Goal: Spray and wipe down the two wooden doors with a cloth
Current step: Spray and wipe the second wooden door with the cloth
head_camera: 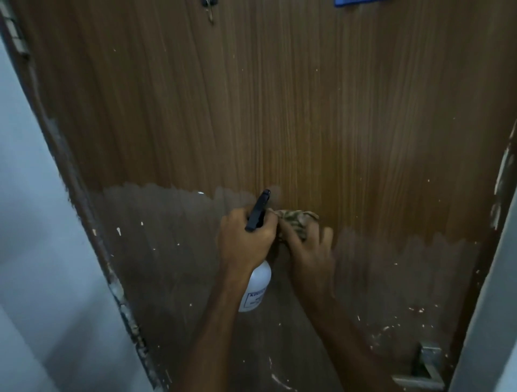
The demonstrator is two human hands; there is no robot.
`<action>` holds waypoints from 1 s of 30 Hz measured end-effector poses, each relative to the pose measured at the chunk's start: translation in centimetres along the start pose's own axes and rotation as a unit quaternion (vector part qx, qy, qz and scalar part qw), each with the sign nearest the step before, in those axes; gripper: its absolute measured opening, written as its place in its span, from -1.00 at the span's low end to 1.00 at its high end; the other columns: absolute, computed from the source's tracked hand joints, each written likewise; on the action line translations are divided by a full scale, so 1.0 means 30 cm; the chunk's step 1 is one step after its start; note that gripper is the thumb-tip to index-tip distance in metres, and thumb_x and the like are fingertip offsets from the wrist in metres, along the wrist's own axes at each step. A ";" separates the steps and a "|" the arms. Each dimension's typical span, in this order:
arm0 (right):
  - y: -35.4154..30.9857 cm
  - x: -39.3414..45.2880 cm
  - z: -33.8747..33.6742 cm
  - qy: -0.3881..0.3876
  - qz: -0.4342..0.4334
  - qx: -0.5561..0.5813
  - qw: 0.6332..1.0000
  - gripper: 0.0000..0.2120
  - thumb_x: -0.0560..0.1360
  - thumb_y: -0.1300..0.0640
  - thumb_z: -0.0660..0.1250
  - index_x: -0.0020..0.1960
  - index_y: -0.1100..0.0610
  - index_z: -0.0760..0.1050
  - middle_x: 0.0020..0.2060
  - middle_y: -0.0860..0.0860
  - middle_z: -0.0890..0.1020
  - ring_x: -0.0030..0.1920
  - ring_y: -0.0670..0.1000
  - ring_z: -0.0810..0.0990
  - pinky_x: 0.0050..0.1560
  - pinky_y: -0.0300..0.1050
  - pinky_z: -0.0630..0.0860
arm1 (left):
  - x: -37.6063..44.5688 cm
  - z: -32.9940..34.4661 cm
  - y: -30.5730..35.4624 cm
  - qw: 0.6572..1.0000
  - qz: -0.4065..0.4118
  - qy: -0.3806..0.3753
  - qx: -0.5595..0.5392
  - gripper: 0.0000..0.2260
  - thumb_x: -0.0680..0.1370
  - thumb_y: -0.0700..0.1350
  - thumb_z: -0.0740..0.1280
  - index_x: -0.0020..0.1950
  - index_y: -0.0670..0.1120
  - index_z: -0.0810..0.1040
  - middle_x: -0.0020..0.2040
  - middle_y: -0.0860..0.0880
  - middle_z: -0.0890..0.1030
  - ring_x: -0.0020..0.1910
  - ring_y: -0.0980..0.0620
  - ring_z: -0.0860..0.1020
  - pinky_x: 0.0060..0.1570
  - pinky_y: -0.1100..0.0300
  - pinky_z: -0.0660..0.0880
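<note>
A wooden door (279,112) fills the view, its grain brown above and dull grey-brown with white flecks on the lower part. My left hand (246,237) grips the black trigger head of a white spray bottle (256,288), whose body hangs below the hand and whose nozzle points up at the door. Right beside it, my right hand (310,251) holds a patterned cloth (298,221) against the door, fingers spread over the bunched cloth. The two hands touch at the middle of the door.
A pale wall (36,251) and the worn door edge run down the left. A second pale frame (492,307) stands at the right. A metal latch (425,366) sits low on the door. A hook (209,12) and something blue (352,2) hang at the top.
</note>
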State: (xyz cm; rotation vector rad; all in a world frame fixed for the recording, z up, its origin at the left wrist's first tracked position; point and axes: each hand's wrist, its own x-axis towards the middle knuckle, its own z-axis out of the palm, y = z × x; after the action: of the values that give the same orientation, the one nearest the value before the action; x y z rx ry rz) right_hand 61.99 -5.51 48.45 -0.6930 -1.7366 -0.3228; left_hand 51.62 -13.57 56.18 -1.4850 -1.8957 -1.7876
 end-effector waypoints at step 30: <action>-0.262 0.214 0.110 0.073 0.063 0.006 0.995 -0.51 0.46 0.40 0.36 0.33 0.07 0.61 0.27 0.15 0.42 0.11 0.18 0.38 -0.21 -0.10 0.47 | 0.077 -0.283 -0.173 0.999 -0.018 -0.031 0.018 -0.62 0.53 0.06 0.35 -0.35 -0.19 0.55 -0.46 -0.10 0.58 -0.47 -0.17 0.57 -0.45 -0.15 0.53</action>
State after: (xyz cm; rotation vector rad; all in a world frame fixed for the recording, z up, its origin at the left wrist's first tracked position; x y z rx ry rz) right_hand 53.74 -8.07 54.72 -0.7472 -1.5482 -0.2688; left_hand 42.56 -18.26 56.61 -1.5218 -1.9853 -1.7318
